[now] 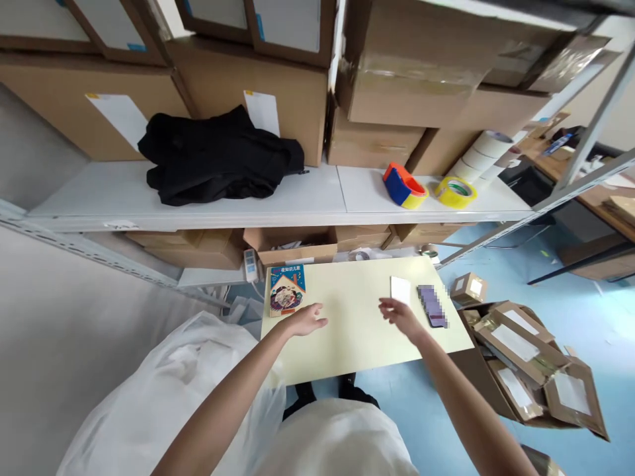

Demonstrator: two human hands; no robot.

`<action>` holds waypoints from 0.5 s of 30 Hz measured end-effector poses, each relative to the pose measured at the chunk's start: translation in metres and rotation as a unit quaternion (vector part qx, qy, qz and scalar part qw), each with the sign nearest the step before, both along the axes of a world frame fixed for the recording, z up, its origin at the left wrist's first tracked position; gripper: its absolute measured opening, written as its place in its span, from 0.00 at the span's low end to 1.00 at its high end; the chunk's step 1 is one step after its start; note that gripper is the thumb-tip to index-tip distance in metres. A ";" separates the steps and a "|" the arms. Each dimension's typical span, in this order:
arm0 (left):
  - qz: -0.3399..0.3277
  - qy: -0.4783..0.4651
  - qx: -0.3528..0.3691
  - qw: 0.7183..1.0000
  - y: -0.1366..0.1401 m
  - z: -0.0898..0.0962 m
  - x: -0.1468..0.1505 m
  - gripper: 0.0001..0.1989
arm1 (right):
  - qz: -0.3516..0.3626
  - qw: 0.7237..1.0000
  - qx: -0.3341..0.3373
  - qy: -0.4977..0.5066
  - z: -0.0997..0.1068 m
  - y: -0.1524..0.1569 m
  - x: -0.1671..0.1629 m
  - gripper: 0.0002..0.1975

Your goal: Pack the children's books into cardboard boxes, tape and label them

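Observation:
Over the pale yellow table my left hand is open, fingers loosely apart and holding nothing. It is nearest to a blue picture book with Chinese characters on the cover, which lies at the table's left edge. My right hand is also open, its fingers slightly curled and apart. Just beyond those fingertips is a small white card; whether they touch it I cannot tell. To the right of this hand lies a phone, its screen partly blurred out.
Behind the table a shelf bears a black garment, a tape dispenser, yellow tape and cardboard boxes. A large plastic bag stands at left. On the right, a box of flattened cartons sits on the floor.

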State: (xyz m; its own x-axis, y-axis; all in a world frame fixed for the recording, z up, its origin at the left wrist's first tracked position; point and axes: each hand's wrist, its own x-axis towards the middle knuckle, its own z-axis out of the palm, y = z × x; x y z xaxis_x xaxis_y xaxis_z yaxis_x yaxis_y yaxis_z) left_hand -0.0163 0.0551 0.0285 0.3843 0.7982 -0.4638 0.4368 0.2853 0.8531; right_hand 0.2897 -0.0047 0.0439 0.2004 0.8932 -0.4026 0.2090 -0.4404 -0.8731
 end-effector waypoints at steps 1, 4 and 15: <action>-0.006 -0.012 0.016 1.000 0.008 0.013 0.014 0.21 | -0.011 0.999 0.045 -0.008 0.016 0.015 0.016 0.22; 0.000 -0.042 0.083 0.996 0.037 0.058 0.064 0.25 | -0.032 0.989 0.142 -0.021 0.063 0.064 0.062 0.26; 0.139 -0.005 0.254 0.957 0.158 0.165 0.236 0.31 | -0.024 0.981 0.183 -0.059 0.162 0.218 0.131 0.37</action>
